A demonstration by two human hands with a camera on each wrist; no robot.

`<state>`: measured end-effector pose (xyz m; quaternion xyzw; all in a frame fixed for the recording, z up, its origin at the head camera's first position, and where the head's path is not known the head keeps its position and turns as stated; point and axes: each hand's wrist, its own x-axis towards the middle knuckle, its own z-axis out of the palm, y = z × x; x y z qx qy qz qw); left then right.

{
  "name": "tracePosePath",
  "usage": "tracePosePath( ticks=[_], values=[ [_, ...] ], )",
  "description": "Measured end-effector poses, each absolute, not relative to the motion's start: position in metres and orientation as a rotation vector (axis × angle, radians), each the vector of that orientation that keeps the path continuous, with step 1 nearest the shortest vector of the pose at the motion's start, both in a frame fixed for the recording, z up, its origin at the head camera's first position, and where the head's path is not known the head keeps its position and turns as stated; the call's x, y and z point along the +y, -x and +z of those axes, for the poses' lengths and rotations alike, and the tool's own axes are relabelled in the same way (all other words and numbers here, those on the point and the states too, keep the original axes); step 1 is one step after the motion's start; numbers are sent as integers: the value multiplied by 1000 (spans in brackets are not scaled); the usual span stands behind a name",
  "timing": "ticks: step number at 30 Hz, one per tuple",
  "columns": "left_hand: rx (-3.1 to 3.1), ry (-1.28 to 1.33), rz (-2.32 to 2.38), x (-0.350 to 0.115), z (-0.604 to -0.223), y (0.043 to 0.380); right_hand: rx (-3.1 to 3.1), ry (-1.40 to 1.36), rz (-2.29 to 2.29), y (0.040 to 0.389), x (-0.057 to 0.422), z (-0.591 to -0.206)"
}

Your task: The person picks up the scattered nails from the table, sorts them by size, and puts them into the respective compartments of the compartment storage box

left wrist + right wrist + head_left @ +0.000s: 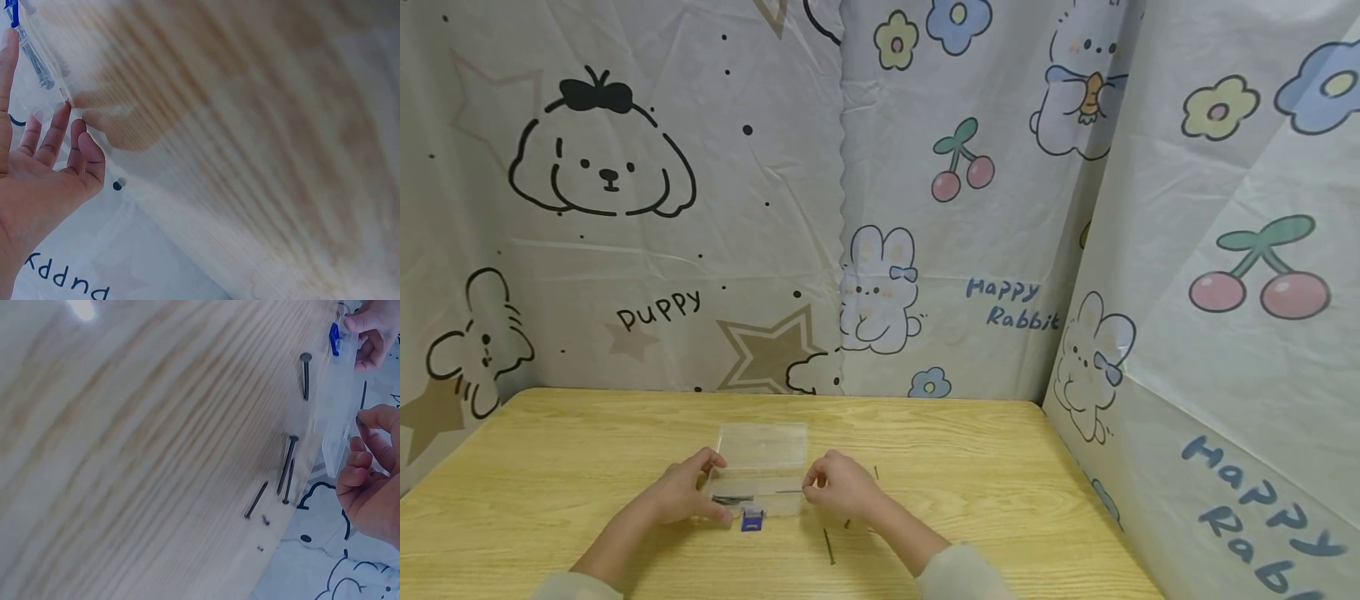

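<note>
A clear plastic box point(763, 444) lies on the table with its lid raised at the back and a blue latch point(752, 521) at its front. Several dark nails point(732, 500) lie in its left compartment. My left hand point(683, 492) grips the left end, thumb near the front edge and fingers toward the back. Between the thumb and finger of my right hand point(844, 487) is a pinched nail point(789, 492), level over the right compartment. The right wrist view shows this nail point(364, 395) pointing away from the fingertips.
Loose nails lie on the table to the right of the box, among them a long nail point(829, 547) near the front and a thinner one point(876, 472) beyond the right hand. Tiny pieces point(265, 520) lie beside them. A printed cloth point(775, 208) hangs behind the table.
</note>
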<state>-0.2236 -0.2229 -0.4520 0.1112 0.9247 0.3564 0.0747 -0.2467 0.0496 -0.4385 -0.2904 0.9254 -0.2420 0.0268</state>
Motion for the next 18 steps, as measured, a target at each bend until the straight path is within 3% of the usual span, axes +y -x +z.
tracePosePath(
  ticks=[18],
  values=[
    [2761, -317, 1081, -223, -452, 224, 2825, 802, -834, 245, 30, -450]
  ],
)
